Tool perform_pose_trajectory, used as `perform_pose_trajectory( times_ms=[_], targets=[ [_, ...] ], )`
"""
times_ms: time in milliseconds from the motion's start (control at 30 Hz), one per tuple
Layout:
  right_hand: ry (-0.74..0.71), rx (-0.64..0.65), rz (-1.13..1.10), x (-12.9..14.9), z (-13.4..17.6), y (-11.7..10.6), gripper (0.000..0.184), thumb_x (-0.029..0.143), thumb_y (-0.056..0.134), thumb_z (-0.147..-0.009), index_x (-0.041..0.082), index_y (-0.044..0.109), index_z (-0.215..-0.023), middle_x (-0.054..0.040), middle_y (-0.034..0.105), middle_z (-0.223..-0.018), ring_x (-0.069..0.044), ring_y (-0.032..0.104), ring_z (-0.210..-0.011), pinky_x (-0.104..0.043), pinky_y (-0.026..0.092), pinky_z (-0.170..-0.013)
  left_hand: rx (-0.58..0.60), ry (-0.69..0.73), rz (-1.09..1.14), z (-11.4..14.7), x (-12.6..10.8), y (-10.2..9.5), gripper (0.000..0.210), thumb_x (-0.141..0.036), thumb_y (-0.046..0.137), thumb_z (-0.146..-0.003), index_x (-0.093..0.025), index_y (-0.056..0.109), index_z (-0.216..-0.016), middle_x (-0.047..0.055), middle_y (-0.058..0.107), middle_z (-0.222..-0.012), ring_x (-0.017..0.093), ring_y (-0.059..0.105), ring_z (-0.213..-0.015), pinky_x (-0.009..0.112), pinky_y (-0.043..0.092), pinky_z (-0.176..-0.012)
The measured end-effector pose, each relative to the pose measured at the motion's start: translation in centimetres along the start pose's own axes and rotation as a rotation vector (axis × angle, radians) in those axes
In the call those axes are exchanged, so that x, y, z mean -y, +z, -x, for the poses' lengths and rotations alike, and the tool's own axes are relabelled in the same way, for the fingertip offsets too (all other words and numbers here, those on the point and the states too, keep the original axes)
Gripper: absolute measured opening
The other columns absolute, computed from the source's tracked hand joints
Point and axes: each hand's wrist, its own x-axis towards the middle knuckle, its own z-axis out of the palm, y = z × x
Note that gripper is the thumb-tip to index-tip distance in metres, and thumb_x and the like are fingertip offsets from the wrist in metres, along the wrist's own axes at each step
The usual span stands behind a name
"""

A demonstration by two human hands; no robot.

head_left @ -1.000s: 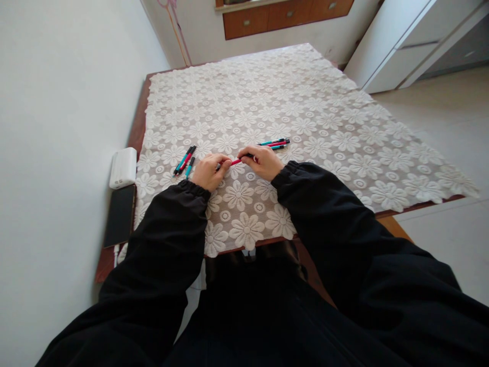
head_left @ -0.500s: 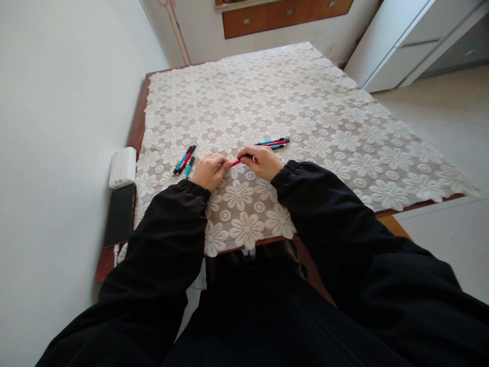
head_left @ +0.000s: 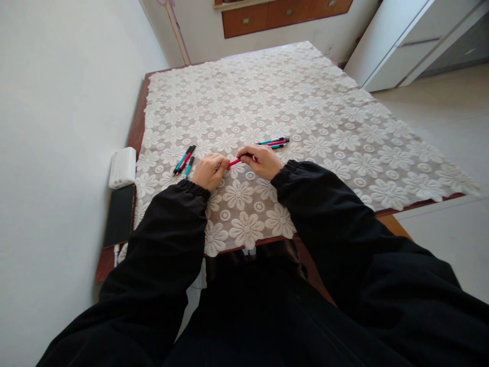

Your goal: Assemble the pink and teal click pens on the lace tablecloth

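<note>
Between my two hands is a pink pen (head_left: 234,162) with a dark end, held low over the lace tablecloth (head_left: 247,229). My left hand (head_left: 209,171) is closed around its left end, which the fingers hide. The other end is pinched by my right hand (head_left: 262,161), thumb and fingers together. Several blue and pink pens with black ends (head_left: 184,159) lie just left of my left hand. Beyond my right hand rests another group of blue and pink pens (head_left: 275,142), partly covered by that hand.
A white power bank (head_left: 123,167) and a black phone (head_left: 119,215) lie along the table's left edge, by the wall. A white cable (head_left: 116,255) runs near the phone. Wooden drawers (head_left: 288,14) and a white cabinet (head_left: 397,43) stand past the table.
Slightly more of the pink pen's length shows between my hands, and my left fingertips have shifted a little. Both arms and the other pens stay where they were.
</note>
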Motion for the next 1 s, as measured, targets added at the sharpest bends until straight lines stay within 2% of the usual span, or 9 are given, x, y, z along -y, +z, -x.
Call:
perform_pose_trajectory(
  times_ms=[367, 667, 900, 1000],
  targets=[
    [-0.023, -0.002, 0.003, 0.08, 0.0, -0.11, 0.021, 0.024, 0.057, -0.094, 0.018, 0.075, -0.102, -0.0063, 0.077, -0.099, -0.017, 0.061, -0.08, -0.031, 0.045, -0.078, -0.003, -0.066, 0.035, -0.13, 0.41, 0.26, 0.032, -0.048, 0.055, -0.103, -0.021, 0.069, -0.093, 0.008, 0.076, -0.098, 0.025, 0.067, -0.095, 0.038, 0.052, -0.09],
    [0.038, 0.006, 0.048, 0.41, -0.01, -0.26, 0.022, 0.024, 0.059, -0.094, 0.019, 0.076, -0.106, -0.0052, 0.077, -0.097, -0.017, 0.06, -0.077, -0.03, 0.044, -0.078, -0.037, -0.129, 0.018, -0.1, 0.09, 0.14, 0.024, -0.044, 0.062, -0.1, -0.022, 0.071, -0.095, 0.007, 0.076, -0.101, 0.025, 0.068, -0.099, 0.037, 0.054, -0.09],
    [0.083, 0.015, 0.009, 0.41, -0.05, -0.28, 0.021, 0.026, 0.058, -0.095, 0.018, 0.077, -0.098, -0.0014, 0.073, -0.076, -0.016, 0.061, -0.07, -0.028, 0.042, -0.073, -0.088, -0.114, 0.014, 0.02, 0.46, 0.28, 0.027, -0.047, 0.065, -0.1, -0.021, 0.072, -0.095, 0.006, 0.076, -0.099, 0.024, 0.069, -0.097, 0.035, 0.053, -0.09],
    [0.089, 0.008, 0.005, 0.46, -0.04, -0.3, 0.022, 0.027, 0.057, -0.096, 0.018, 0.077, -0.099, -0.0016, 0.073, -0.075, -0.016, 0.061, -0.07, -0.029, 0.042, -0.073, -0.084, -0.133, 0.012, 0.02, 0.42, 0.23, 0.031, -0.049, 0.062, -0.101, -0.021, 0.073, -0.098, 0.006, 0.076, -0.1, 0.024, 0.068, -0.097, 0.034, 0.053, -0.09]
  ],
)
